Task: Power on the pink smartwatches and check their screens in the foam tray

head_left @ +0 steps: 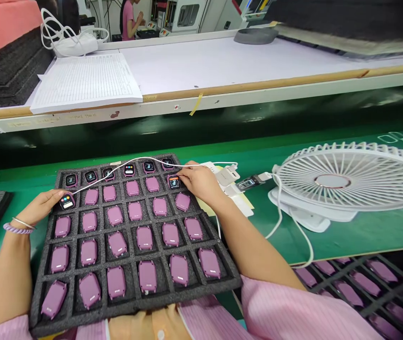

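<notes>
Two watches (67,201) — faceup, long axes forward

A pink-striped overshirt (282,309) frames a tan buttoned top (141,328); the left wrist (28,217) wears a thin bangle (23,222) and lilac coiled band (18,229).

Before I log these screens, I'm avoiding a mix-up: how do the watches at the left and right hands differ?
The left watch shows coloured dots above a white bar; the right watch has an orange band on top. A white cable meets the left watch, while none visibly reaches the right watch. Both face up, lit.
</notes>
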